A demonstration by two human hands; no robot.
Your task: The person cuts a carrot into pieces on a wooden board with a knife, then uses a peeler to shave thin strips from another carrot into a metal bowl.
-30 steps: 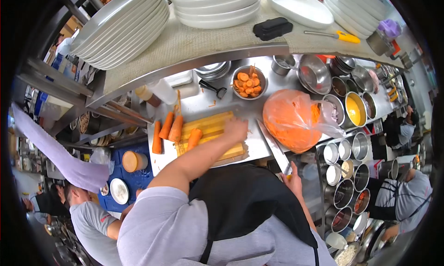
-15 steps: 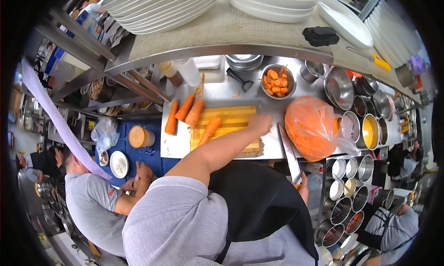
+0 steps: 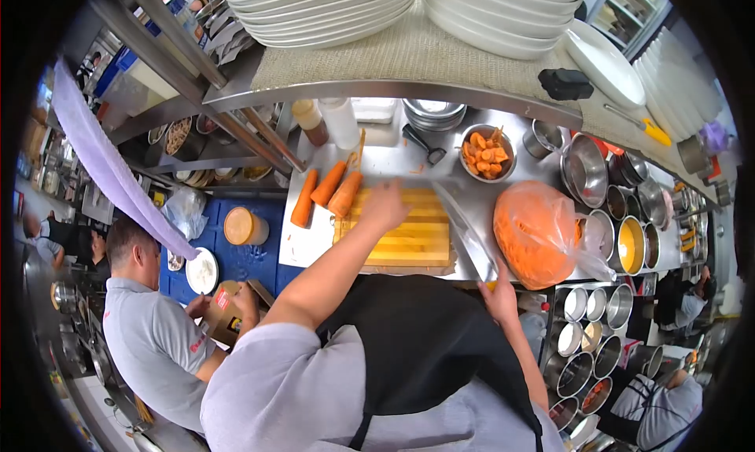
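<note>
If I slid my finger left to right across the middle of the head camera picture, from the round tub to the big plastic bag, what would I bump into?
Round tub → carrots → left hand → knife → big plastic bag.

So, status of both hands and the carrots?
Left hand over board, grip unclear. Right hand holding knife. Three carrots at board's left side; bulging bag right of knife.
</note>
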